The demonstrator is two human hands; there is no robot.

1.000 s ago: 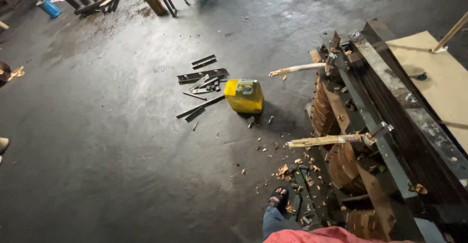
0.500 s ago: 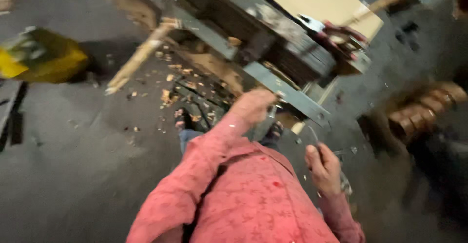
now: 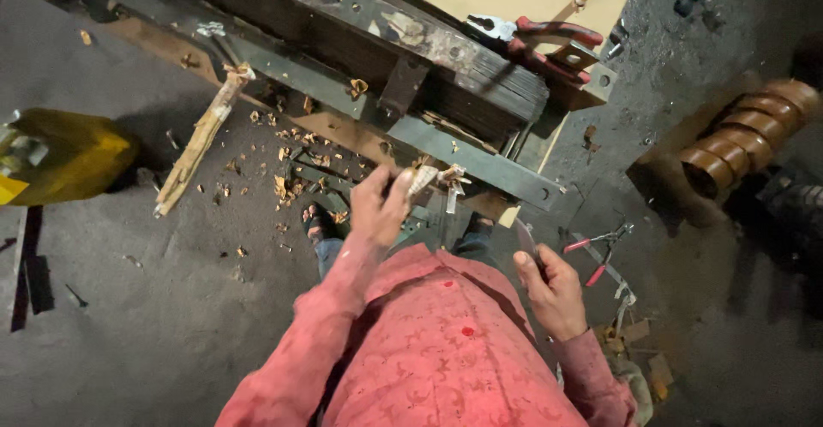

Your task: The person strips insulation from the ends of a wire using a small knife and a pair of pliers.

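— Workshop floor (image 3: 129,324), chip-littered; steel frame (image 3: 480,157) overhead. Hands?
— Left hand (image 3: 377,208) is gripping, fingers clamped, wood strip (image 3: 422,178) at frame; right hand (image 3: 553,290) is clasping blade (image 3: 525,240). Trimming step; blade needs bringing across.

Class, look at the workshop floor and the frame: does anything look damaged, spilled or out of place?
Yes. Wood chips lie scattered on the floor under the metal frame, and a splintered wooden strip sticks out from it, its end frayed.
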